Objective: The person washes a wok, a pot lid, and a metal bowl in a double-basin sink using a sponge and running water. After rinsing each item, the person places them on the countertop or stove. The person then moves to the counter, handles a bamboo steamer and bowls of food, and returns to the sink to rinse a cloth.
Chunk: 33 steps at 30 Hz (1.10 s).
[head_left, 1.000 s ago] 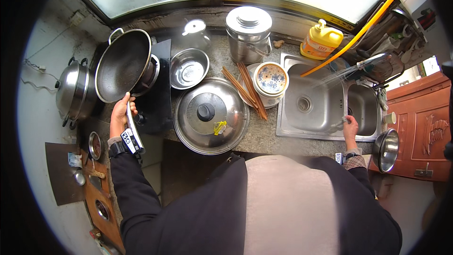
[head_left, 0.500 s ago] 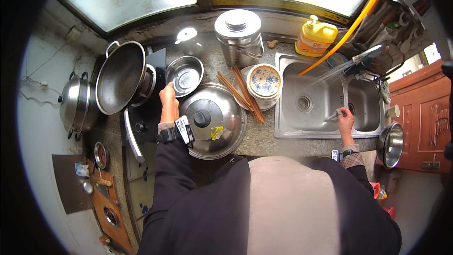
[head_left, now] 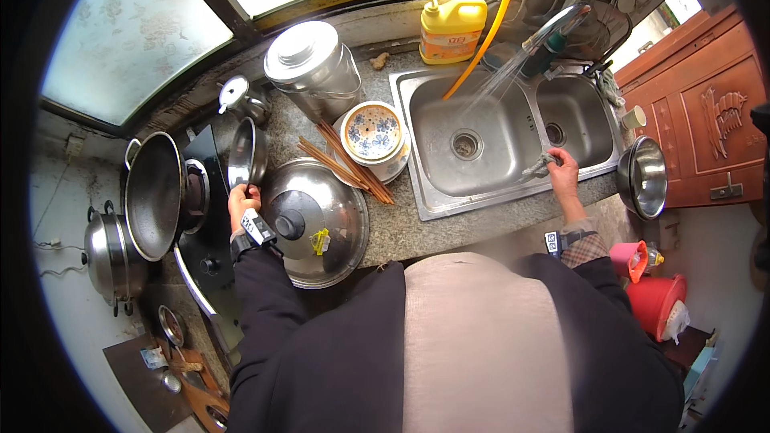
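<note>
My left hand [head_left: 242, 204] grips the near rim of a small stainless steel bowl [head_left: 247, 154], which is tipped up on its side between the stove and a large domed pot lid [head_left: 309, 228]. Over the near edge of the double sink [head_left: 421, 172], by its divider, my right hand [head_left: 565, 170] pinches a wet grey cloth [head_left: 539, 167]. Water sprays from the faucet [head_left: 553, 26] into the larger left basin. A stack of bowls with a blue-flowered one [head_left: 373, 132] on top stands left of the sink, with several wooden chopsticks [head_left: 345, 162] beside it.
A lidded steel bucket [head_left: 317, 72], a small metal pot [head_left: 241, 98] and a yellow pump bottle [head_left: 451, 28] line the back. On the stove at left sits a wok [head_left: 154, 196]. Steel bowls [head_left: 644, 178] rest at the right end, above a red bucket [head_left: 656, 305].
The head view has swung to the right. My left hand has tilted the steel bowl up from lying nearly level. My right hand stays at the sink with the cloth.
</note>
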Motion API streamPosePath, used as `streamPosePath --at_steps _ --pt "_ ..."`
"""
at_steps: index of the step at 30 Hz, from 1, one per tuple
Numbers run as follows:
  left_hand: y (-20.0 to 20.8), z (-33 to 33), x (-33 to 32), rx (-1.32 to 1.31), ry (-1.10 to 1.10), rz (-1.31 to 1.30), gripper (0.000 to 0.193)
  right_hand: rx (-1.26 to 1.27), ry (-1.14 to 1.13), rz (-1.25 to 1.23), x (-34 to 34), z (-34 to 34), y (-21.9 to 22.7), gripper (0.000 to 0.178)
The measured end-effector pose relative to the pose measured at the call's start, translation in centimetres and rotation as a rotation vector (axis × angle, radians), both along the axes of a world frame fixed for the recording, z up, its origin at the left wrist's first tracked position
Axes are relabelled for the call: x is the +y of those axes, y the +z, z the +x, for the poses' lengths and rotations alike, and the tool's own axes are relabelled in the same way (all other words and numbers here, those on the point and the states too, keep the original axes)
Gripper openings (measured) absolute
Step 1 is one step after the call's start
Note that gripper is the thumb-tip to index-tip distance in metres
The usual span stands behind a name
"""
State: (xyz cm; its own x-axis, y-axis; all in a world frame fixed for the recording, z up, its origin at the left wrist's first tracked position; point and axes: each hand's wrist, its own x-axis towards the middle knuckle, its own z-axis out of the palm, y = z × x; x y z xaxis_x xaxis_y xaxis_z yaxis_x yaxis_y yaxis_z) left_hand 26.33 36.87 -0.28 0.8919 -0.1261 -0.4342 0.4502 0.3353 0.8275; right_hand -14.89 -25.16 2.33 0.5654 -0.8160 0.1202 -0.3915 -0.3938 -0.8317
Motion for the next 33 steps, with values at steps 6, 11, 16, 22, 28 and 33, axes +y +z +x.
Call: streamPosePath --at_steps 6,11,16,22,28,33 --pt "8.1 -8.2 -5.7 0.314 0.325 -0.036 0.015 0.001 0.09 0.0 -2.7 1.7 -0.8 0.013" --pt "14.2 -16.6 -17.6 0.215 0.001 -0.152 0.015 -0.161 0.119 0.259 -5.7 5.2 1.6 0.013" --pt "12.6 -19.9 -33.5 0.259 -0.483 0.064 0.028 -0.614 0.206 0.472 -6.8 8.1 7.0 0.02" --pt "5.8 -22.2 -47.6 0.389 -0.555 0.059 0.031 -0.265 0.607 0.063 -6.7 11.6 4.4 0.029" --pt "3.6 -24.0 -50.0 0.497 -0.538 0.073 0.032 0.269 1.162 -0.027 -3.7 11.6 -0.5 0.03" --pt "3.8 -24.9 -50.4 0.589 -0.55 0.031 0.041 0.043 0.829 -0.771 -5.1 17.2 -1.6 0.018"
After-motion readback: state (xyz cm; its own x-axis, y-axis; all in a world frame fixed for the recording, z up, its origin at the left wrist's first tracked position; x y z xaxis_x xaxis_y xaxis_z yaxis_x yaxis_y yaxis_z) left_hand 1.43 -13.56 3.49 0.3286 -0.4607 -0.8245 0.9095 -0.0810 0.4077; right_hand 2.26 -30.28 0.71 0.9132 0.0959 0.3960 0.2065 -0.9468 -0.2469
